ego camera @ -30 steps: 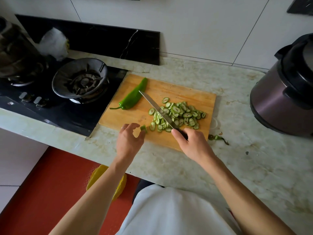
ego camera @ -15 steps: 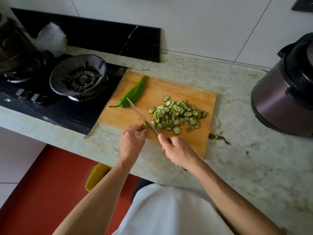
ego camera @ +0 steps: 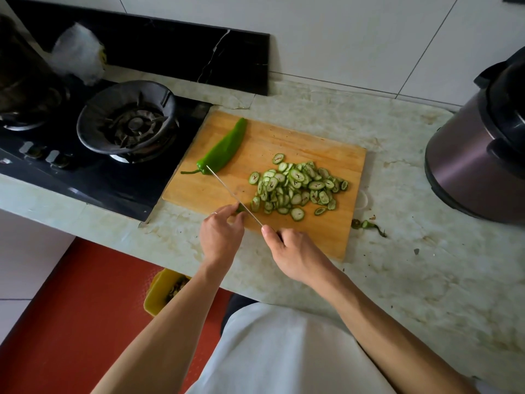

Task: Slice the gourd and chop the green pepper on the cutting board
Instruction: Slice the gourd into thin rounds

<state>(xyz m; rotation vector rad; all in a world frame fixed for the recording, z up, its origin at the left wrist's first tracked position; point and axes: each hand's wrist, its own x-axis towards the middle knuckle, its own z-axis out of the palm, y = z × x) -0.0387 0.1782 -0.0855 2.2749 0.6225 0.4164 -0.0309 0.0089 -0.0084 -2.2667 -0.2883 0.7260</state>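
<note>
Pinching the last gourd stub point(ego camera: 241, 208) at the cutting board's point(ego camera: 312, 143) near edge, left hand point(ego camera: 220, 237) sits just left of the knife point(ego camera: 235, 199). Right hand point(ego camera: 295, 255) grips the handle, blade running toward the far-left corner; whole pepper point(ego camera: 224, 149) lies along the left edge, nearer the left hand.

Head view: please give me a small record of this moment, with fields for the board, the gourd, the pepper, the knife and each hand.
board: wooden rectangular cutting board on the pale marble counter
gourd: pile of thin green-rimmed gourd slices on the board; small green end piece at the near edge
pepper: long green pepper, whole, at the board's far left
knife: steel kitchen knife, blade against the end piece
left hand: pinches the end piece
right hand: grips the knife handle
</note>
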